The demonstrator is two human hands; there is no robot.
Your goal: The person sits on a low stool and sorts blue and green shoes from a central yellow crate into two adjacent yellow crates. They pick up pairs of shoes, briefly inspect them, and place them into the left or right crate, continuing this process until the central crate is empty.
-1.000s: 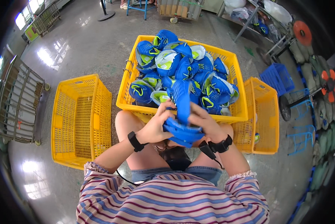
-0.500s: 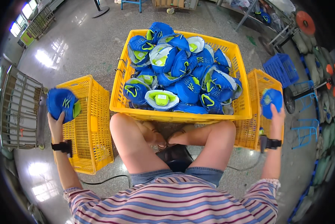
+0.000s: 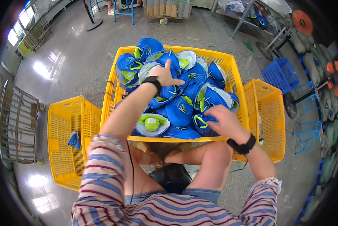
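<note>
A large yellow plastic crate point(image 3: 242, 101) stands in front of my knees, heaped with blue shoe uppers point(image 3: 179, 112) that have lime-green linings and pale grey edges. Over the left middle of the heap is my left hand point(image 3: 165, 75), thumb and fingers spread, holding nothing I can see. My right hand point(image 3: 226, 121) is at the heap's near right, fingers stretched toward an upper with a lime-green collar point(image 3: 201, 122). Whether its fingertips touch that upper is hard to tell. One blue upper point(image 3: 75, 140) lies in the left yellow crate point(image 3: 65, 113).
Another yellow crate point(image 3: 276, 113) stands at my right, with a partly hidden white and green item inside. Beyond it are a blue basket point(image 3: 280, 75), blue metal frames point(image 3: 307, 135) and an orange-bladed fan point(image 3: 334, 77). A wheeled cage cart point(image 3: 20, 120) stands far left.
Both hands have come in from the side crates to the heap. The uppers they held have left them; one now lies in the left crate. The view has shifted slightly.
</note>
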